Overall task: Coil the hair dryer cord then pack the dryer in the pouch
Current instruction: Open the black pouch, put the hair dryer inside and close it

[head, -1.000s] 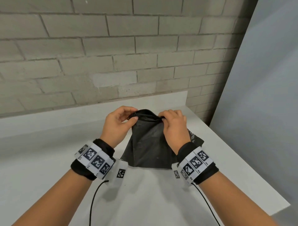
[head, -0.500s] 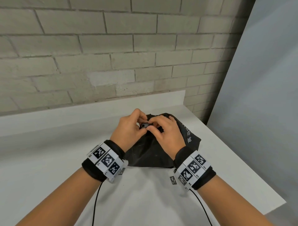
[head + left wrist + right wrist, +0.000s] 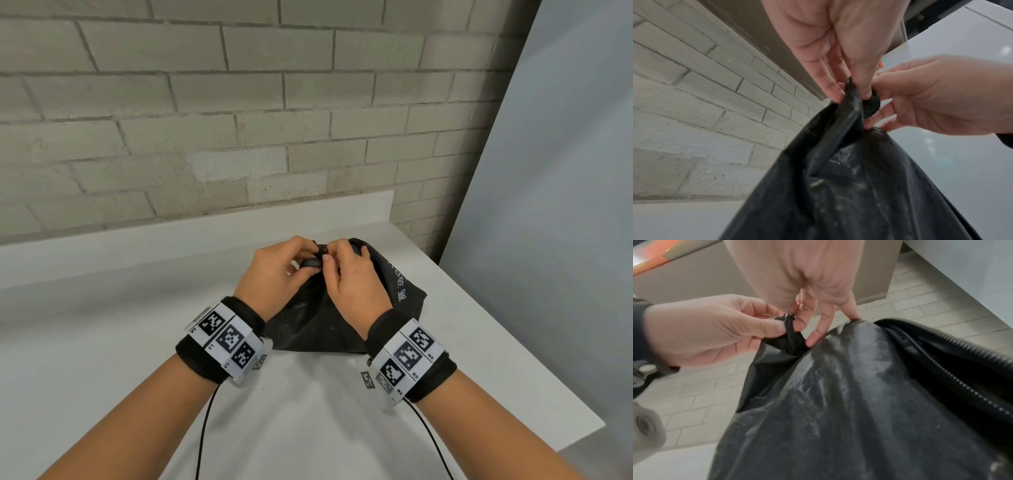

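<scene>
A black pouch [image 3: 325, 325] with white lettering lies on the white counter [image 3: 137, 325]. Both hands meet at its far top end. My left hand [image 3: 308, 255] pinches the gathered fabric at the zipper's end [image 3: 851, 100]. My right hand [image 3: 330, 257] pinches the small black zipper pull [image 3: 788, 318] between thumb and forefinger, with its other fingers resting on the pouch [image 3: 838, 402]. To the right of the hands the zipper teeth [image 3: 953, 376] stand apart, leaving a dark opening. Neither the hair dryer nor its cord shows in any view.
A raised white ledge [image 3: 205, 222] and a brick wall [image 3: 239, 120] run behind the counter. The counter's right edge [image 3: 513, 342] drops off beside a grey panel [image 3: 565, 205]. Thin black cables [image 3: 202, 438] hang from both wrist bands over the near counter.
A second ago the hands held the pouch mouth apart at its two sides. They have since come together at one end of the zipper, and the right hand has taken the pull.
</scene>
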`<state>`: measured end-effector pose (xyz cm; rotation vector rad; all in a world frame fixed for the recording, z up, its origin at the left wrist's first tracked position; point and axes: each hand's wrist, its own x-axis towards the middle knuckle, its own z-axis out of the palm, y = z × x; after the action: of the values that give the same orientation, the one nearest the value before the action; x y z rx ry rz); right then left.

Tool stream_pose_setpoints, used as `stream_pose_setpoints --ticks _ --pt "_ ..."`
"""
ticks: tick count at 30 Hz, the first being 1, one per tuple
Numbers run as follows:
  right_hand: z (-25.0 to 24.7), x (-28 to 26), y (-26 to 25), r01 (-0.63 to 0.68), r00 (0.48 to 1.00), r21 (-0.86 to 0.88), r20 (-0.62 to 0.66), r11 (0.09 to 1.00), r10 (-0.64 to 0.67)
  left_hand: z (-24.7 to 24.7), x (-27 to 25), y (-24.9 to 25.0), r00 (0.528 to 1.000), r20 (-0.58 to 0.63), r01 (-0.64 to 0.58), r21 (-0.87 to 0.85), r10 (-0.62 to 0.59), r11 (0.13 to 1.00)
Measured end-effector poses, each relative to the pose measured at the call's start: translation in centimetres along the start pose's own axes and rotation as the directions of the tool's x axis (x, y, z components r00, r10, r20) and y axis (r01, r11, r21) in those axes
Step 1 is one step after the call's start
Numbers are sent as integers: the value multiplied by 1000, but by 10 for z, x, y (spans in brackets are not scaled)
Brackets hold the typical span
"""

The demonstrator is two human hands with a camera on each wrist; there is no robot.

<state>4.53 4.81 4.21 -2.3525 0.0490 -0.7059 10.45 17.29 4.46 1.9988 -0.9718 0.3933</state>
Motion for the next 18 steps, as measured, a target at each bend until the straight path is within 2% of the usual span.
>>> stream_pose_setpoints --ticks 4,9,14,18 --pt "-7 0 -2 -44 999 128 -22 991 47 4 -2 -6 999 38 -9 -92 12 996" --pt "-6 1 -6 -14 998 187 -62 982 26 9 -2 -9 999 -24 36 -227 -42 973" --pt "-4 0 -12 1 990 238 -139 971 33 9 -4 -6 996 -51 58 -292 -76 955" --pt "-4 -1 -19 -14 983 285 -171 958 65 9 -5 -2 993 -99 38 -282 -69 959"
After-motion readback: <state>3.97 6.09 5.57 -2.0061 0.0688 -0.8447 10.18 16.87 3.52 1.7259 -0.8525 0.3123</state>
